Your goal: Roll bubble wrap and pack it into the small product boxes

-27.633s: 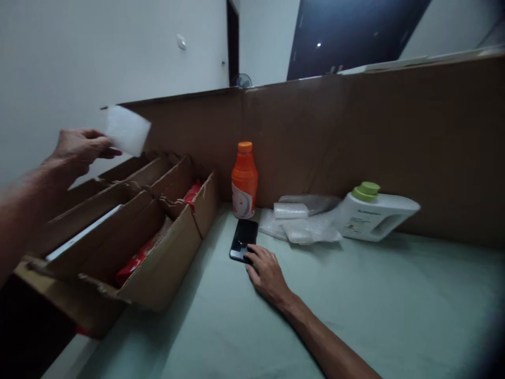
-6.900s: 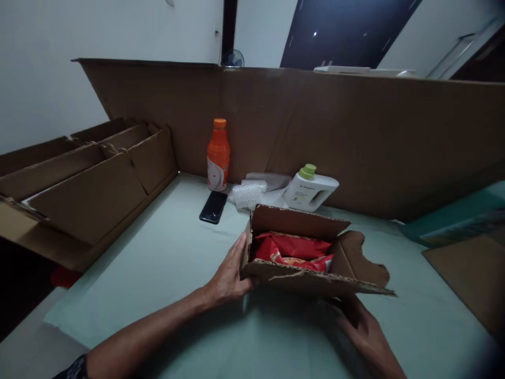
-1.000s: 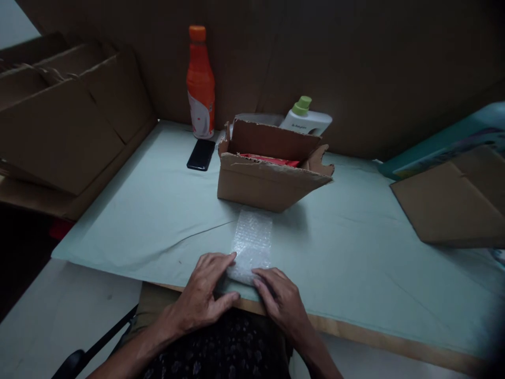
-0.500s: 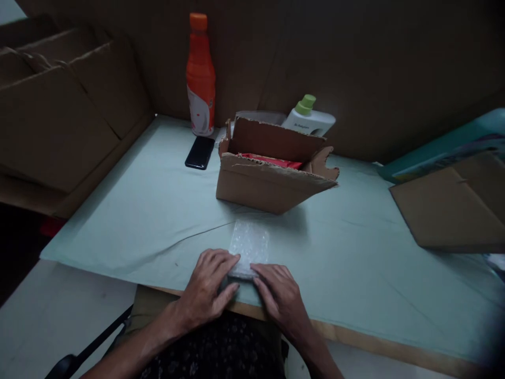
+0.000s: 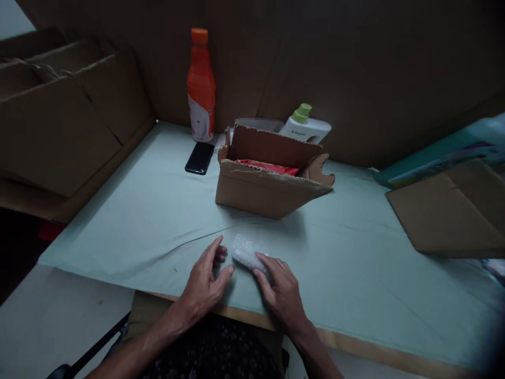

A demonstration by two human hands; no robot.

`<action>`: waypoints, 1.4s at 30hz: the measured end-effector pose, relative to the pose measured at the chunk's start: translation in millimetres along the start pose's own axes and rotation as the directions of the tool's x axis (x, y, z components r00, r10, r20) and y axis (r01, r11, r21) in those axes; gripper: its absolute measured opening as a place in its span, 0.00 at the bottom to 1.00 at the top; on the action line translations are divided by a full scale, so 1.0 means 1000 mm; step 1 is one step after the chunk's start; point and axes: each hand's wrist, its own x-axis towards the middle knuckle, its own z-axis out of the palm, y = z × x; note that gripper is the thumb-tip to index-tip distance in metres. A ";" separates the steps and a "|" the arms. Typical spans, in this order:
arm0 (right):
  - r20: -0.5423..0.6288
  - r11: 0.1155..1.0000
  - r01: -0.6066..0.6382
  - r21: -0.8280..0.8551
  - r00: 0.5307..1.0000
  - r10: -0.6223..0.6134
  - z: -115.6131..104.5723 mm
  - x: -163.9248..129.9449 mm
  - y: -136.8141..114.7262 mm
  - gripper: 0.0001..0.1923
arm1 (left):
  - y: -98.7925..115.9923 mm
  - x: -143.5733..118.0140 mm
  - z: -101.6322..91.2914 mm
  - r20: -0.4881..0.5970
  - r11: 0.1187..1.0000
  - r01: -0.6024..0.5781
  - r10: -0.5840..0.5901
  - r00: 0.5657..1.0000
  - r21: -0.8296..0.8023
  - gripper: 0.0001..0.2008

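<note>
Two hands rest on the table (image 5: pixel 130 210) near its front edge, in front of the box (image 5: pixel 260 192). The right hand (image 5: pixel 282 287) lies palm down with its fingertips (image 5: pixel 260 260) pressed on the near end of the bubble wrap (image 5: pixel 245 251), which sits as a small rolled bundle; whether the fingers close around it cannot be told. The left hand (image 5: pixel 205 279) lies flat and relaxed just left of the bundle, fingers spread, thumb tip close to the wrap; contact cannot be confirmed. It grasps nothing.

The bubble wrap lies between the hands and the box, apart from the box's front wall. The box stands open with torn flaps, and a red packet (image 5: pixel 268 167) shows inside it. Left of the box, a phone (image 5: pixel 199 157) lies face up. Behind the phone, an orange bottle (image 5: pixel 201 87) stands upright against the cardboard wall (image 5: pixel 374 79). Behind the box, a white jug (image 5: pixel 305 126) with a green cap lies on its side. Left of the box, well apart, cardboard dividers (image 5: pixel 59 121) stand at the table's edge. Right of the box, well apart, a cardboard sheet (image 5: pixel 450 216) lies partly over a teal item (image 5: pixel 430 158).
</note>
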 end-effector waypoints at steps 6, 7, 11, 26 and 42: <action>0.218 0.919 -0.208 0.335 0.966 0.139 -0.010 0.004 -0.010 0.12 | 0.014 -0.011 0.004 0.124 0.930 0.159 -0.124 0.985 -0.333 0.38; 0.223 0.923 -0.199 0.330 0.966 0.128 -0.015 0.004 -0.010 0.16 | 0.017 -0.010 0.004 0.109 0.952 0.136 -0.110 0.988 -0.275 0.39; 0.367 0.892 -0.268 0.365 0.922 0.126 -0.035 0.009 -0.006 0.37 | 0.021 -0.009 0.008 0.239 0.997 -0.072 0.076 0.968 -0.025 0.44; -0.166 0.981 0.192 -0.041 0.967 -0.196 -0.175 0.121 -0.015 0.12 | 0.096 0.142 -0.069 -0.095 0.630 -0.551 0.700 0.707 0.548 0.12; 0.755 0.779 0.625 -0.054 0.537 -0.378 -0.050 0.296 -0.021 0.22 | 0.070 0.128 -0.046 -0.243 0.798 -0.533 0.596 0.765 0.282 0.14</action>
